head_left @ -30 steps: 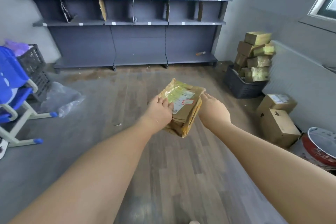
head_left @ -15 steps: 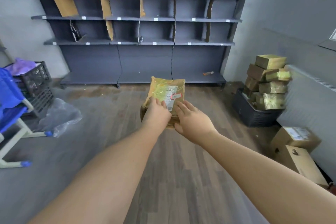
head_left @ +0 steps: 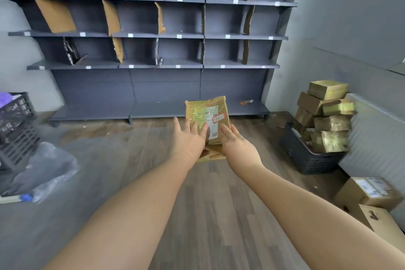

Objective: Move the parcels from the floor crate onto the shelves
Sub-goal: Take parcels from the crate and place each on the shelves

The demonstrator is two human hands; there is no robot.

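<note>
I hold a flat brown parcel (head_left: 207,108) with a white label and yellow tape out in front of me, above the floor. My left hand (head_left: 188,138) lies on its face with the fingers spread. My right hand (head_left: 237,143) grips its right edge. Ahead stands the dark grey shelving (head_left: 153,35) with cardboard dividers between the bays. At the right, a dark floor crate (head_left: 306,155) is piled high with several tape-wrapped parcels (head_left: 328,123).
Two cardboard boxes (head_left: 370,201) sit on the floor at the near right, by a white radiator (head_left: 377,138). A black crate (head_left: 15,129) and a clear plastic bag (head_left: 43,169) lie at the left. The floor is wood plank.
I have turned toward the shelving and come closer to it. The parcel has risen and swung upright with its label toward me. My left fingers have spread on its face.
</note>
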